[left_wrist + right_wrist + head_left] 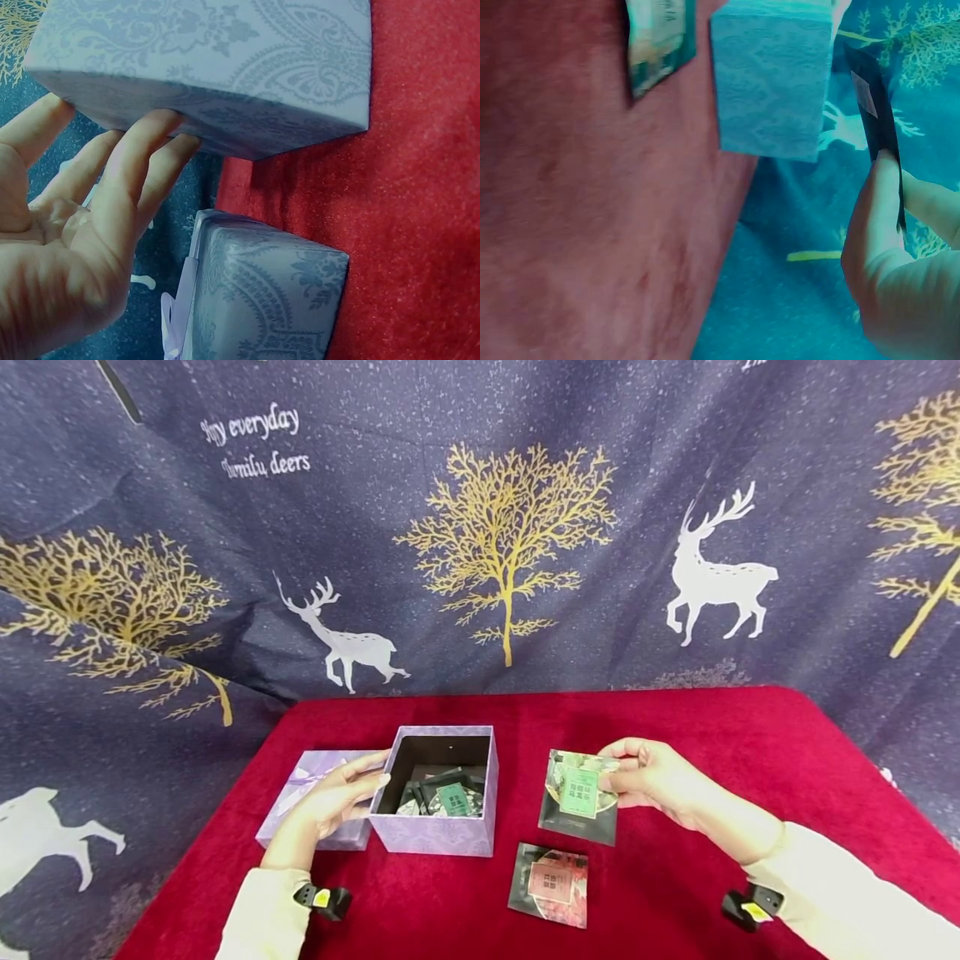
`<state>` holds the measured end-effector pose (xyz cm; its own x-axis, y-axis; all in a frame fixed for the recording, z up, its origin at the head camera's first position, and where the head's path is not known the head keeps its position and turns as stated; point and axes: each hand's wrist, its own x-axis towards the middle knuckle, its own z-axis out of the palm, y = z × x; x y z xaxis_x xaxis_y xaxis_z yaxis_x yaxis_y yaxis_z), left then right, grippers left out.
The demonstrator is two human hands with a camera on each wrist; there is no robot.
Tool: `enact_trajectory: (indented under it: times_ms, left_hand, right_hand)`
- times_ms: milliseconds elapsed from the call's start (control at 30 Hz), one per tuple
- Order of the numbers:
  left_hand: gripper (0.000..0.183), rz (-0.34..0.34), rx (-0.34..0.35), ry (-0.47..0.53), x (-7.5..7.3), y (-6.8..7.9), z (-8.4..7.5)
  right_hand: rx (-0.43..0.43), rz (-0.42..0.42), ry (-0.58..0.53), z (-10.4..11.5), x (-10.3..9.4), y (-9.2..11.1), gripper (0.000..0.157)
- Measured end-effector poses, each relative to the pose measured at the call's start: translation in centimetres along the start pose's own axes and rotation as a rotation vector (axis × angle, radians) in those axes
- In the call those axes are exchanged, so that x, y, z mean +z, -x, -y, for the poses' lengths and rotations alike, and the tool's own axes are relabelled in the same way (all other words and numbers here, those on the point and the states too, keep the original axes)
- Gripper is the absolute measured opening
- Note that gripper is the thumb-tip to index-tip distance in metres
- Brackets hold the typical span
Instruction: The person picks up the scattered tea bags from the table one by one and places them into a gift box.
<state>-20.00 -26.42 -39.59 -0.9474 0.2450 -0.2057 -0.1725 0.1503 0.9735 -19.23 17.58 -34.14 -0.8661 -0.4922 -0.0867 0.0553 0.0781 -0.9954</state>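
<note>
A lavender patterned box [435, 837] stands without its lid on the red cloth, with several dark sachets [453, 797] inside, the top one with a green label. Against the box's left wall rest the fingers of my left hand [336, 797]; in the left wrist view they lie extended along that side. My right hand [660, 781] pinches the right edge of a flat black tea sachet [577, 797] with a green label, held up right of the box. Seen edge-on in the right wrist view, the sachet [875, 105] sits between thumb and fingers.
Nearer the front lies another sachet [550, 885] with a red label. The box's lid [348, 837], with a lilac ribbon, lies to the left behind my left hand. A dark curtain [465, 410] with deer and trees hangs behind the red-covered table [675, 714].
</note>
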Motion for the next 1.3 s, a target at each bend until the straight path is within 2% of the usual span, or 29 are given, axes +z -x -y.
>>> enact_trajectory:
  times_ms: [200,433,700,1067,1300]
  left_hand:
    - [0.062,-0.027,-0.018,0.007,0.0,0.0,-0.1]
    - [0.063,-0.004,-0.006,0.019,0.1,-0.2,-0.2]
    - [0.063,-0.016,-0.014,0.006,0.3,0.0,-0.3]
    - [0.062,-0.009,-0.008,0.012,0.1,0.1,-0.3]
    - [0.062,-0.005,-0.008,0.016,0.1,0.1,-0.2]
  right_hand:
    - [-0.017,-0.019,-0.007,1.2,1.2,-1.3,0.037]
    - [-0.025,-0.028,-0.015,1.5,2.3,-2.8,0.034]
    - [-0.040,-0.011,-0.025,2.4,3.8,-4.9,0.036]
    - [-0.009,-0.013,0.011,3.3,6.2,-7.9,0.037]
    - [0.013,-0.020,0.079,3.6,8.0,-9.7,0.034]
